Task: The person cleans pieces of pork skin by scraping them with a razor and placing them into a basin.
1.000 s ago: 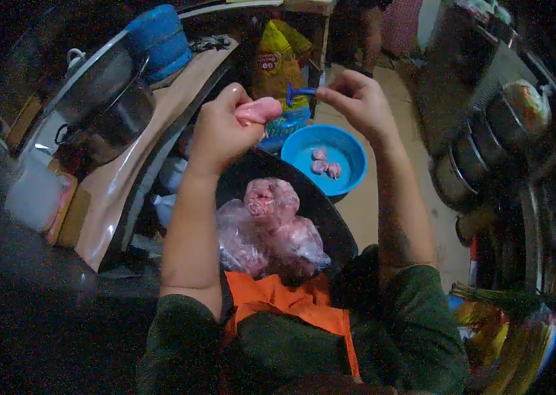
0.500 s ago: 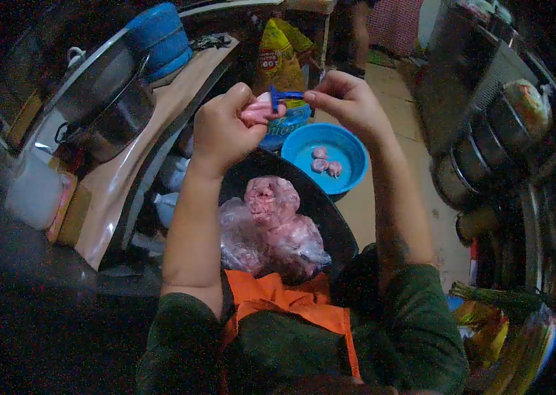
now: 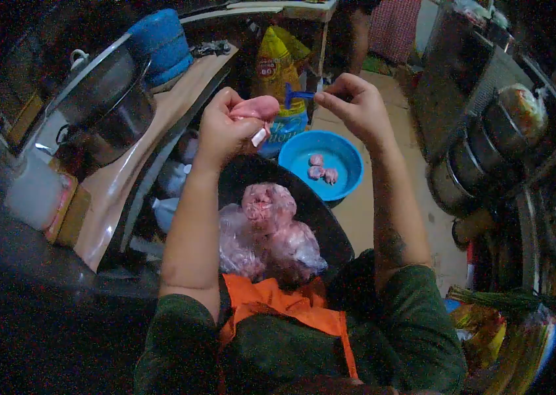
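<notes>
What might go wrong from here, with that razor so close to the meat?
The razor in the right hand has its head facing the left hand, so a slip might nick it.

The pink meat piece looks shiny, perhaps slick, and could slide from that grip.

The blue basin appears off to one side, so a dropped piece might miss it.

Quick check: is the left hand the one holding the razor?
No, the right hand holds the blue razor, while the left hand grips a piece of pink meat.
</notes>
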